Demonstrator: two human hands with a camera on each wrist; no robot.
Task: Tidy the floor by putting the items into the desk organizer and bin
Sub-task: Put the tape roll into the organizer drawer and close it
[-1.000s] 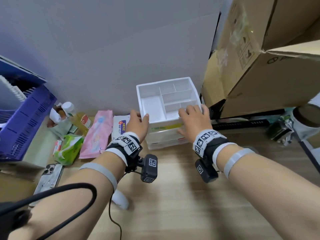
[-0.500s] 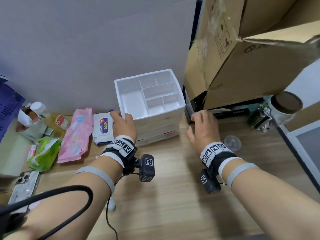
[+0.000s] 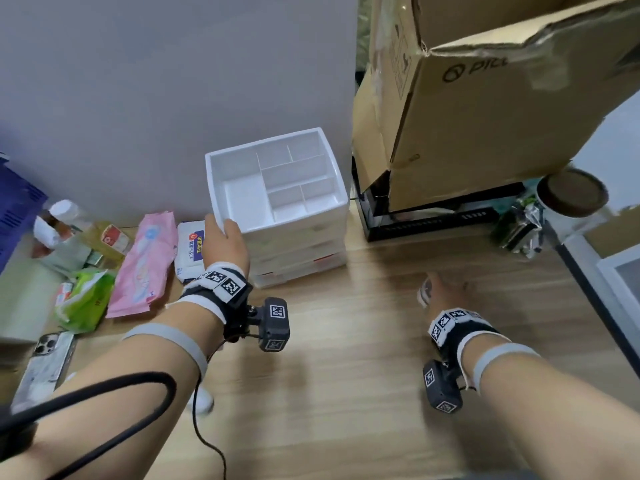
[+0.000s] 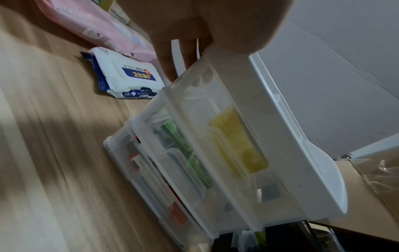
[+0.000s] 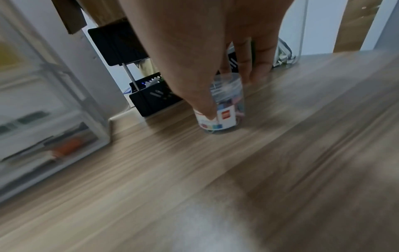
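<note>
A white desk organizer (image 3: 242, 161) with an open divided top tray and clear drawers (image 4: 194, 153) stands on the wooden floor against the grey wall. My left hand (image 3: 225, 244) holds its front left corner, fingers down the left side (image 4: 168, 64). My right hand (image 3: 440, 292) reaches down to the floor right of the organizer and grips a small clear plastic cup (image 5: 224, 109) with a white label and small coloured pieces inside. In the head view only the cup's rim (image 3: 423, 295) shows at the thumb.
Left of the organizer lie a white wipes pack (image 3: 190, 247), a pink pack (image 3: 142, 265), a green pack (image 3: 86, 299), bottles (image 3: 62, 220) and a phone (image 3: 45, 365). A blue bin (image 3: 17, 209) sits far left. Cardboard boxes (image 3: 467, 116) and a black crate (image 3: 429, 216) stand right.
My right hand left the organizer, moved right and down to the floor and closed on the clear cup. My left hand stayed at the organizer's left corner. The view swung right.
</note>
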